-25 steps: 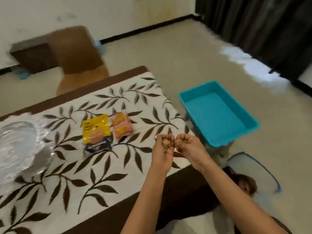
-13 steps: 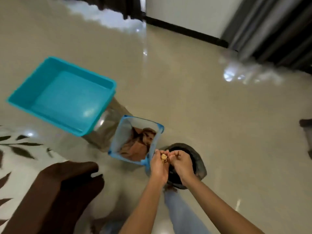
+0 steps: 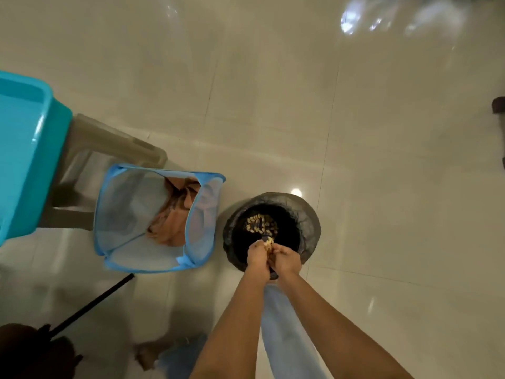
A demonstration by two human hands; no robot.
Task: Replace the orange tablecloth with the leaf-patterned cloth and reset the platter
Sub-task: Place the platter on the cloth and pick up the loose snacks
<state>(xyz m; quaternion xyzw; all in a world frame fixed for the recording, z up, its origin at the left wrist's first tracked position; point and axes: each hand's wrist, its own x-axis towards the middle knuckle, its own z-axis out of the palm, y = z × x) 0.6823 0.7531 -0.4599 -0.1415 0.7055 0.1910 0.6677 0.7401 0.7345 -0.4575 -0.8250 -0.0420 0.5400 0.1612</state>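
Orange tablecloth point(image 3: 175, 217) lies in hamper point(image 3: 158, 258), left of both hands.

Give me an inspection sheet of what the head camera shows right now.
Surface: glossy tiled floor; table not in view.
Job's things: orange cloth bunched inside the mesh hamper; leaf cloth and platter nothing seen.
Clutter: lined bin with pale scraps at its bottom; teal tub on a stool.
Grippers: left hand and right hand together over the bin, pinching a small yellowish bit.
Cables: nothing seen.
Surroundings: dark rod on the floor.
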